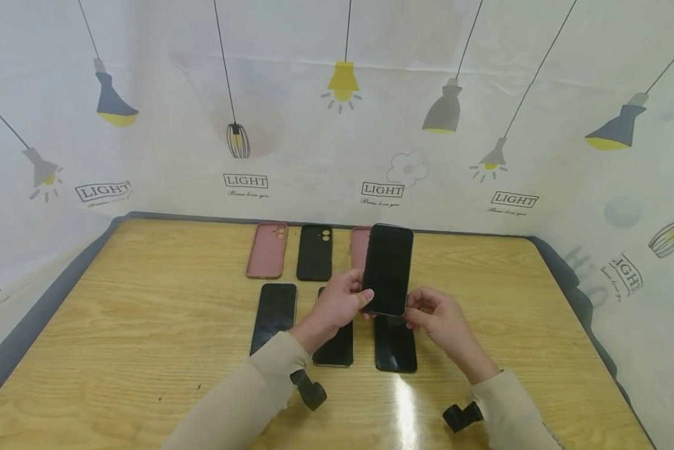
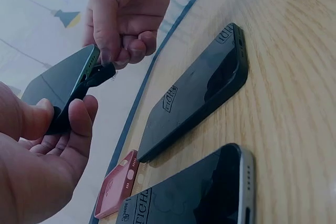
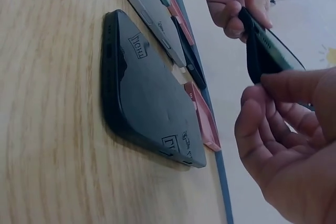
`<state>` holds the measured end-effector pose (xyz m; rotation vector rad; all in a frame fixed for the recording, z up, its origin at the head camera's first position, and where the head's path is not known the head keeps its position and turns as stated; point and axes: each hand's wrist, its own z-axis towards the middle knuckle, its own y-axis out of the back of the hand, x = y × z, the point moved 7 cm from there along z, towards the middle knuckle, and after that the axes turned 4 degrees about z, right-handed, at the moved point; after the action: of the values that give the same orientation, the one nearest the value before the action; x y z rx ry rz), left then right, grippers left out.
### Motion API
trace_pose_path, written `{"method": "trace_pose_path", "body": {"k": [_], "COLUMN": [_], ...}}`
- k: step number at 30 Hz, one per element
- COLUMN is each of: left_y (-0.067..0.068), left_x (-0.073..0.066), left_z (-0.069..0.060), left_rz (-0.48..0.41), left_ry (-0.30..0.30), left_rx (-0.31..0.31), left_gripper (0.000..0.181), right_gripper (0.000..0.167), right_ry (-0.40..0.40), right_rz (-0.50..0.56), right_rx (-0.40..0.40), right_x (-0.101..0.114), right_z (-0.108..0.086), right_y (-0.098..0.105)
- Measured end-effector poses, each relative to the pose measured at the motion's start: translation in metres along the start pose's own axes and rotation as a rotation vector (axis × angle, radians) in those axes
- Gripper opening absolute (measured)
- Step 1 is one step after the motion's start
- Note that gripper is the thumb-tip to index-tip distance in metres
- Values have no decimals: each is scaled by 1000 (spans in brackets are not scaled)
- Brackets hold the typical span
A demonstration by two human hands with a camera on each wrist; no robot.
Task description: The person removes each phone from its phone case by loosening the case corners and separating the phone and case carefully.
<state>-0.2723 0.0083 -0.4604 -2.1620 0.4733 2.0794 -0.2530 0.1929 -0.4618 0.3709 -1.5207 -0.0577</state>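
My left hand (image 1: 339, 307) grips a dark-screened smartphone (image 1: 389, 269) above the table, thumb on its front edge. A flexible black phone case (image 3: 255, 59) sits behind the phone, and its lower edge bends away from the phone's bottom end. At the lower right corner my right hand (image 1: 442, 320) pinches this loose edge between thumb and fingers, also visible in the left wrist view beside the case (image 2: 100, 75). Just below the held phone lies another black smartphone (image 1: 395, 347), screen up. How far the case covers the phone's back is hidden.
Two more smartphones, one at left (image 1: 273, 315) and one in the middle (image 1: 337, 347), lie on the wooden table (image 1: 145, 325). Behind them are a pink case (image 1: 267, 250), a black case (image 1: 315, 253) and a partly covered pink case (image 1: 360, 247). A printed curtain (image 1: 292, 81) borders the table's back.
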Motion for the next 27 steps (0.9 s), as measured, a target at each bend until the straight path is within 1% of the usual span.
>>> {"method": "trace_pose_path", "body": {"k": [2, 5, 8, 10, 13, 15, 17, 19, 22, 24, 27], "left_y": [0, 0, -1, -2, -4, -4, -5, -6, -8, -9, -9], "left_x": [-1, -2, -3, -3, -3, -2, -1, 0, 1, 1, 1], "left_z": [0, 1, 0, 0, 0, 0, 0, -1, -1, -1, 0], "left_rz": [18, 48, 75, 94, 117, 128, 130, 131, 130, 133, 133], "left_ry": [0, -2, -12, -19, -18, -10, 1, 13, 31, 35, 34], "left_rx": [-14, -34, -53, -65, -82, -89, -92, -86, -75, -67, -64], "left_gripper": [17, 17, 15, 13, 11, 10, 10, 9, 6, 5, 13], "right_gripper": [5, 5, 9, 11, 9, 7, 1, 10, 24, 28, 29], "right_ry": [24, 75, 105, 121, 121, 110, 80, 54, 22, 8, -23], "right_rz": [-45, -146, -246, -300, -342, -349, -349, -341, -314, -289, -242], "right_rx": [-20, -44, -45, -28, 26, 62, 78, 67, 24, 5, 1], "right_x": [4, 12, 18, 22, 24, 24, 23, 21, 18, 16, 12], "right_z": [-1, -2, -3, -4, -4, -5, -4, -4, -3, -3, -2], "right_y": [0, -1, -2, -4, -6, -7, -8, -7, -6, -5, -4]}}
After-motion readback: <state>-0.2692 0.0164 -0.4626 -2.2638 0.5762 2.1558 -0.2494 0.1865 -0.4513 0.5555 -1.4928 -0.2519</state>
